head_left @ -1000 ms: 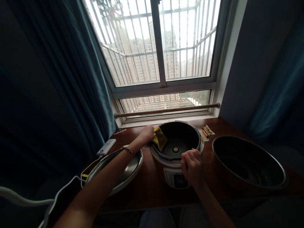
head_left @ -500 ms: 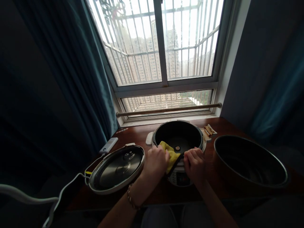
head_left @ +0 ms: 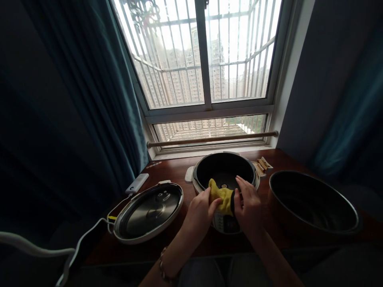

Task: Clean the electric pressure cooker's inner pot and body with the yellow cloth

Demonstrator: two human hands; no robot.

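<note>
A yellow cloth with a dark edge [head_left: 222, 199] is bunched over the near rim of an open cooker [head_left: 224, 169]. My left hand [head_left: 200, 211] pinches its left side between thumb and fingers. At the cloth's dark right edge is my right hand [head_left: 247, 205], its thumb against the cloth and its fingers stretched upward over the cooker's near right rim. Inside the cooker's dark cavity a small round piece shows at the bottom. Part of the control panel [head_left: 221, 223] is visible below the cloth.
Left of the cooker lies its round lid [head_left: 149, 211], inner side up. A black inner pot [head_left: 314, 203] stands at the right. On the brown table [head_left: 185, 165] are also a white device [head_left: 137, 183] with a cable and a small tan item [head_left: 264, 164]. A window is behind.
The cloth is now bunched up more between my hands. My right hand has changed from curled fingers to extended ones, and my left hand's grip has shifted.
</note>
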